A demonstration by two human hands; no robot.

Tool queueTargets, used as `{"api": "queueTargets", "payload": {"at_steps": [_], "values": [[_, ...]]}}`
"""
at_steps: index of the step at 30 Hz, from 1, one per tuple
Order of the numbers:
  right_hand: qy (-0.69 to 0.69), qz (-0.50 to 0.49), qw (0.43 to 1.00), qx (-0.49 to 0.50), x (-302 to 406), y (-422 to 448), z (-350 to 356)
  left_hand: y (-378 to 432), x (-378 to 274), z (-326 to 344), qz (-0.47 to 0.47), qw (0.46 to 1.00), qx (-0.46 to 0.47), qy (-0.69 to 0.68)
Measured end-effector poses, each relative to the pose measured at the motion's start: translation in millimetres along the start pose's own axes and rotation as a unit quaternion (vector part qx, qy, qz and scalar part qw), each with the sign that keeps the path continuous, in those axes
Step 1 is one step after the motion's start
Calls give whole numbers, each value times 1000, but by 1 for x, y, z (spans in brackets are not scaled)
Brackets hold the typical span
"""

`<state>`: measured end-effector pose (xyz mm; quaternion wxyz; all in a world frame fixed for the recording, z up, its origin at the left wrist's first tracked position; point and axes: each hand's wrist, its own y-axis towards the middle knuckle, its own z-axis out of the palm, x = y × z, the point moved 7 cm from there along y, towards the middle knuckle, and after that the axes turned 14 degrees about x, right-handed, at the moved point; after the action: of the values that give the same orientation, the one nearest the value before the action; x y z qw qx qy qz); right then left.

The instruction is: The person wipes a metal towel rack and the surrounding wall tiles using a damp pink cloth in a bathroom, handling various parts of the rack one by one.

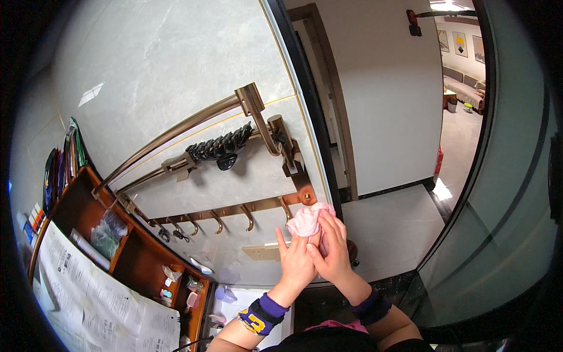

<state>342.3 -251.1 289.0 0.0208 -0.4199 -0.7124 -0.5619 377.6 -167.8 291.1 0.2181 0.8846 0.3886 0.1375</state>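
Note:
A crumpled pink cloth [305,221] is bunched up between both my hands, just below the end of a bronze metal hook rail [264,203] on the tiled wall. My left hand [297,263] grips its lower side, with one finger sticking out to the left. From the right, my right hand [333,246] closes over the cloth, its thumb against the left hand. The cloth covers part of the rail's last hook or lies in front of it; which, I cannot tell. Purple wristbands [264,314] are on both wrists.
A bronze towel rack [184,127] juts from the wall, holding a black claw hair clip [224,145]. Below are a wall socket plate [264,252] and a wooden shelf unit [136,259] with paper sheets [105,303]. On the right, a glass door [497,246] borders a doorway.

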Motion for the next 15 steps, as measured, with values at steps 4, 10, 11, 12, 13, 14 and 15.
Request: {"api": "queueTargets", "payload": {"at_steps": [4,10,11,12,13,14,15], "values": [[-12,-42,999,-31,13,29,-16,23,-3,-30,8,998,-58,4],[-11,-36,999,-26,3,23,-11,20,-1,-15,0,999,-34,19],[-11,-30,999,-24,0,18,-9,17,-1,-11,-2,999,-32,18],[-12,-25,999,-22,-4,14,-7,14,-3,-7,-3,999,-30,16],[-13,-17,1000,-20,-7,8,-4,11,-4,-3,-4,1000,-26,14],[-20,-6,1000,1,-10,1,0,6,-3,7,-22,998,48,-22],[-16,-1,1000,5,-9,-2,2,1,-2,9,-12,998,53,-33]]}}
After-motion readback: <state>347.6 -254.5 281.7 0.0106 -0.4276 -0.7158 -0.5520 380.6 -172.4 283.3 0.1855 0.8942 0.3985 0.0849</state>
